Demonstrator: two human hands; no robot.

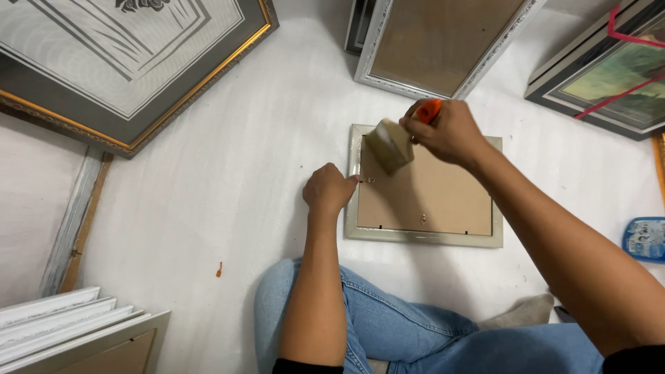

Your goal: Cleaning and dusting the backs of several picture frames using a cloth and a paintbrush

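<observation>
A small silver picture frame (pixel 422 237) lies face down on a white sheet, its brown backing board (pixel 433 197) showing. My left hand (pixel 328 190) rests at the frame's left edge, fingertips pinched on a small metal piece by the backing. My right hand (pixel 447 131) is above the frame's top edge, gripping an orange-handled tool (pixel 429 110). The tool's blurred tan head (pixel 389 144) hovers over the backing's upper left corner.
A large gold-edged framed picture (pixel 125 62) lies at top left. A silver frame (pixel 443 41) and a taped picture (pixel 609 76) stand at the top. Stacked white frames (pixel 69 325) sit at bottom left. A blue packet (pixel 645 239) lies at right. My jeans-clad knees (pixel 388 325) are below.
</observation>
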